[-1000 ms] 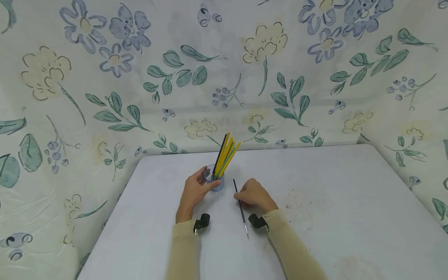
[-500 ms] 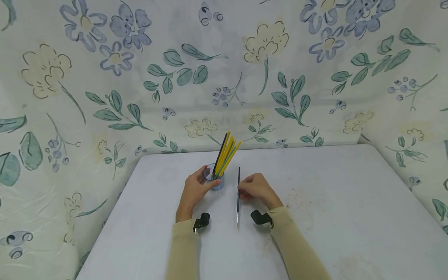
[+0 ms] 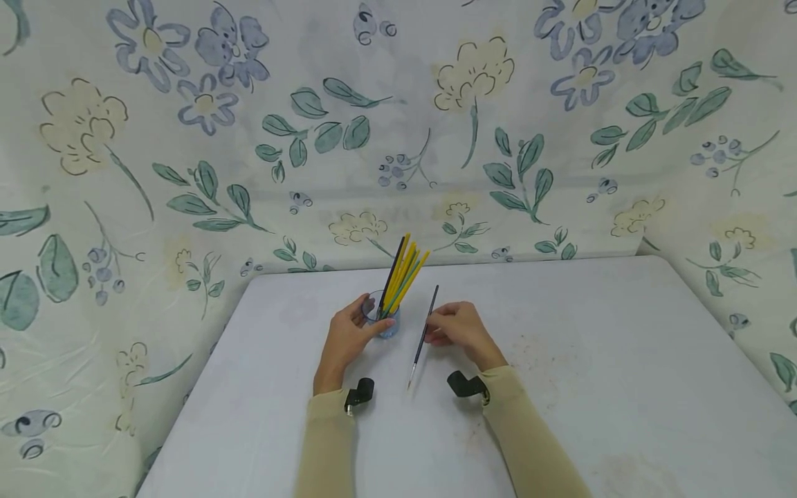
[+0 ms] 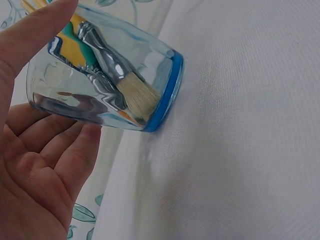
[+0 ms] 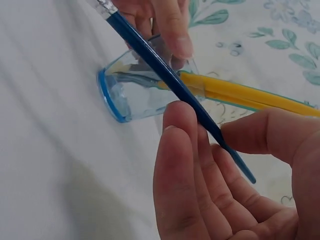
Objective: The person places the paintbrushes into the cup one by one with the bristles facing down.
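My left hand (image 3: 349,340) grips a clear plastic cup (image 4: 159,70) with a blue base rim, thumb on the near side and fingers round the far side. Inside stand several paintbrushes (image 3: 407,271), bristles down, with yellow, green and dark handles leaning right. To the right of the cup, my right hand (image 3: 462,328) pinches a slim dark-blue paintbrush (image 5: 170,77) between thumb and fingers. Its bristle tip points down toward me and its handle end up and away. Whether the cup's base touches the table cannot be told.
A white-covered table (image 3: 579,332) spreads under both hands, with small reddish-brown specks (image 3: 542,353) on the right. Behind it hangs a floral-patterned cloth (image 3: 398,138), which also covers both sides. A small black camera (image 3: 467,384) sits at the right wrist.
My right hand has moved slightly away from me and to the right, turning the paintbrush so its bristle tip swings left and its handle end right. The left hand and cup stay put.
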The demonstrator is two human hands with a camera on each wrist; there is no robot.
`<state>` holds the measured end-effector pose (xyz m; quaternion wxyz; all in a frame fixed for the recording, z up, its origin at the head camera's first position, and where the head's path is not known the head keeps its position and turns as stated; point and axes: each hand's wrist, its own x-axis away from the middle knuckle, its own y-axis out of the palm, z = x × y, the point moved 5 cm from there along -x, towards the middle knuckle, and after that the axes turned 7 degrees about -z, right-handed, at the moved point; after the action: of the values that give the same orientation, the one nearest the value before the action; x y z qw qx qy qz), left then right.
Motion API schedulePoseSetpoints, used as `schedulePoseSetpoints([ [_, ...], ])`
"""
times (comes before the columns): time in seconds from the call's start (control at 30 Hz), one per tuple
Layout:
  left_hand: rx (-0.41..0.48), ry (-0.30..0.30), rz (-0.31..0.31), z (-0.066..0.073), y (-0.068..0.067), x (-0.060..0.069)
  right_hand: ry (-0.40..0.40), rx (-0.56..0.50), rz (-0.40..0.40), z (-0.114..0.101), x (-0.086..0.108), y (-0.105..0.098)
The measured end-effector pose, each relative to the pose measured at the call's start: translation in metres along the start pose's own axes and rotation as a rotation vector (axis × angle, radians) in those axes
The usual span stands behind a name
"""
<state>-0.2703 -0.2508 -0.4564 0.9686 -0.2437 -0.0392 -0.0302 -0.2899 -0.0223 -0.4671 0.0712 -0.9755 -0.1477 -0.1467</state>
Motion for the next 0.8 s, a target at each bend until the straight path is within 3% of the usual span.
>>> schedulePoseSetpoints([
  [0.43,-0.008,-0.008,0.008,-0.001,-0.002,0.0,-0.085,-0.135,0.03,-0.015,0.006,-0.003],
  [0.8,0.009,0.001,0.01,-0.003,0.0,-0.001,-0.186,-0.167,0.092,-0.036,0.015,-0.005],
])
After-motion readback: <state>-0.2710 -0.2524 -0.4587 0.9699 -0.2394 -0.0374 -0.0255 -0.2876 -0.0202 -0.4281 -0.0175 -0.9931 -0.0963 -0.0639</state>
